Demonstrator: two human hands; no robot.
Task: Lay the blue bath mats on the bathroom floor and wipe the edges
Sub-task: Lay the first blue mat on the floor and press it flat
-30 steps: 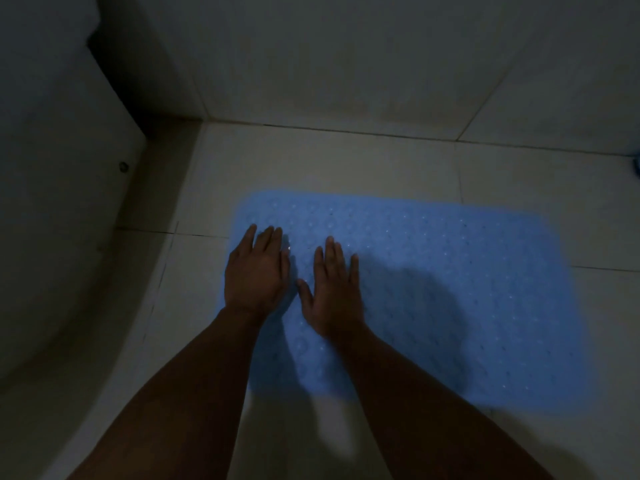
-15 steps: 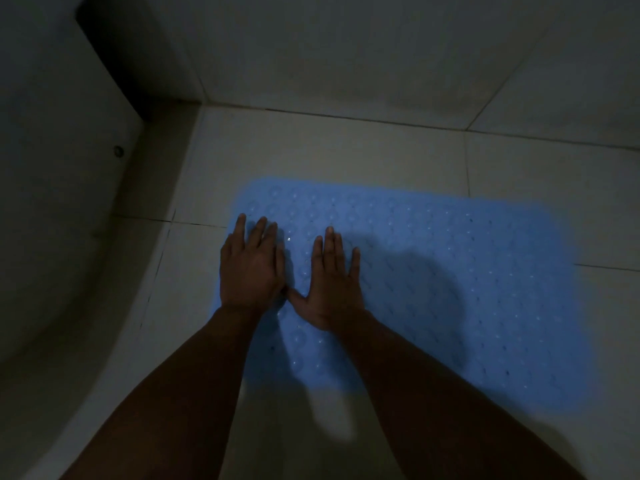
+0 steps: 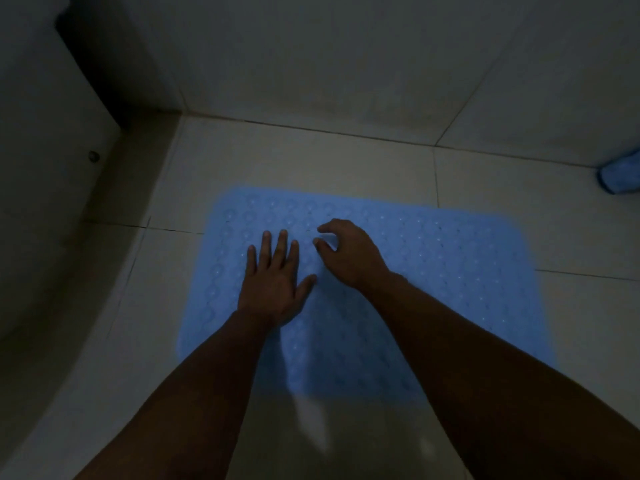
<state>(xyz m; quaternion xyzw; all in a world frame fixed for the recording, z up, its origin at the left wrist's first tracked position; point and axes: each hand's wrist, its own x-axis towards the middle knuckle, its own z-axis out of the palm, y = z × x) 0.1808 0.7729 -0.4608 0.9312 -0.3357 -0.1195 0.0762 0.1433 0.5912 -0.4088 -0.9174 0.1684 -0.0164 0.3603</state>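
Left hand point(image 3: 273, 282): fingers spread, flat on blue mat point(image 3: 433, 271).
Right hand point(image 3: 349, 252): fingers curled, nothing held.
Advice: press toward 9 o'clock edge.

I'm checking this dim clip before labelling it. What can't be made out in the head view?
- Blue thing at the right edge: cut off by the frame, so whether it is a second mat or a cloth is unclear.
- Mat: its near edge is hidden by the forearms and their shadow.
- Right hand: fingers curled, but dim light hides whether they touch the mat.
- Left hand: flat on the mat; how hard it presses can't be told.
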